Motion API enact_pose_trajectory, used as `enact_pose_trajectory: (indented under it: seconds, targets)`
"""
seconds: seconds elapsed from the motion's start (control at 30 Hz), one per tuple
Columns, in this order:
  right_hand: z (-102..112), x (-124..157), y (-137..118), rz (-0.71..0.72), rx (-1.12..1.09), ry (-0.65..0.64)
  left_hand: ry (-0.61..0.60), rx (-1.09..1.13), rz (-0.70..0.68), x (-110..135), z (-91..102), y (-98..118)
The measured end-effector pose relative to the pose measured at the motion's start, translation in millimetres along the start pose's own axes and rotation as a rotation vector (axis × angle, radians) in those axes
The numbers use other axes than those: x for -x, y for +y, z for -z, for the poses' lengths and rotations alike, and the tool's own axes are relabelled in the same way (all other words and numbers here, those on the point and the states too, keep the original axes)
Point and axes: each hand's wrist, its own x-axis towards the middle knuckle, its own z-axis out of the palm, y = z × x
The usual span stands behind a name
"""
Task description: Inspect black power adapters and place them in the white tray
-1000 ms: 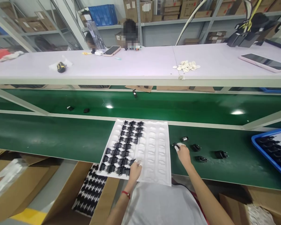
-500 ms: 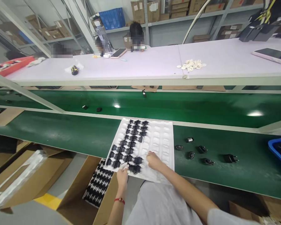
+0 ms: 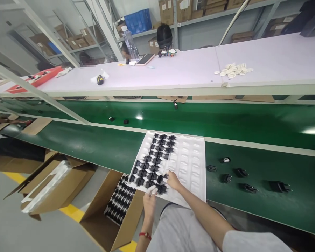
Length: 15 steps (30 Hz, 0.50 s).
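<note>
As right grip [image 3: 173, 181] pinches black plastic charger [image 3: 160, 179], left grip [image 3: 150, 200] narrow, against white moulded tray [image 3: 191, 168]

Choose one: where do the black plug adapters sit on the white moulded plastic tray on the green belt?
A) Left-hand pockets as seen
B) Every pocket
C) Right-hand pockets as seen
A: the black plug adapters fill the left part of the white moulded plastic tray, while its right-hand pockets stand empty.

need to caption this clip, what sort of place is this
Most likely a factory packing line for electronics: there's a green conveyor belt, a white plastic blister tray being filled with black plug adapters, and shelved cardboard cartons behind.
</note>
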Motion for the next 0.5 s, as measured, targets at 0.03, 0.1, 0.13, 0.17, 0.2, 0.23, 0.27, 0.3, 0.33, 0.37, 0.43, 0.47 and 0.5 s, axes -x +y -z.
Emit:
enact_pose_trajectory:
  seconds: [0.03, 0.1, 0.13, 0.17, 0.2, 0.23, 0.27, 0.3, 0.33, 0.37, 0.43, 0.47, 0.5]
  targets:
    - [6, 3, -1, 0.009, -0.107, 0.011, -0.013, -0.027, -0.021, -4, -2.5, 6]
    - [21, 15, -1, 0.036, -0.323, 0.046, -0.057, -0.098, -0.069, -14, -12.2, 21]
    - [31, 24, -1, 0.054, -0.429, 0.073, -0.088, -0.134, -0.1, -19, -20.2, 30]
    - [41, 35, -1, 0.074, -0.531, 0.108, -0.127, -0.172, -0.137, -25, -30.6, 38]
    - [52, 49, 0, 0.094, -0.627, 0.154, -0.173, -0.21, -0.179, -29, -43.4, 48]
    - [62, 64, 1, 0.113, -0.719, 0.211, -0.226, -0.247, -0.228, -33, -58.5, 58]
    - [71, 80, 2, 0.131, -0.807, 0.281, -0.285, -0.282, -0.284, -37, -75.6, 69]
    - [79, 97, 3, 0.147, -0.891, 0.362, -0.347, -0.315, -0.344, -40, -94.2, 80]
    - [85, 115, 5, 0.159, -0.968, 0.45, -0.413, -0.347, -0.409, -42, -114.0, 92]
    - [91, 132, 7, 0.167, -1.04, 0.543, -0.479, -0.378, -0.477, -44, -134.3, 104]
    - [98, 165, 12, 0.172, -1.158, 0.728, -0.614, -0.441, -0.615, -47, -175.1, 129]
    - [99, 180, 15, 0.172, -1.205, 0.817, -0.68, -0.473, -0.683, -49, -195.0, 142]
    - [100, 194, 18, 0.17, -1.245, 0.903, -0.746, -0.505, -0.746, -50, -214.1, 154]
